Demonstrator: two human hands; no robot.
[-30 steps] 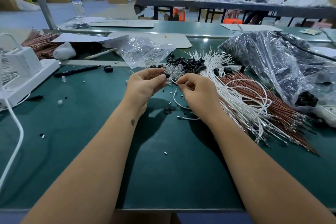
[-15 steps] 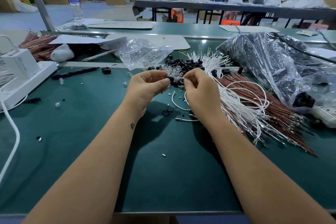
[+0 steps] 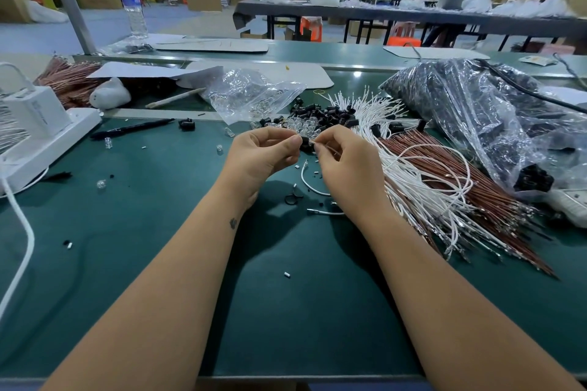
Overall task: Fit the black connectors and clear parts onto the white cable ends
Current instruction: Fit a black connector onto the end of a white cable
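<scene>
Hands pinching black connector, carton print illegible, bottle label blurred

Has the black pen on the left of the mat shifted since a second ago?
No. The black pen still lies pointing at the loose black connector, just in front of the white power strip; only the camera shifted.

Left hand: fingers curled, thumb and forefinger pinched at the tips.
Right hand: fingers curled, tips pinched, meeting the left's.
Forearms: bare, converging forward.
</scene>
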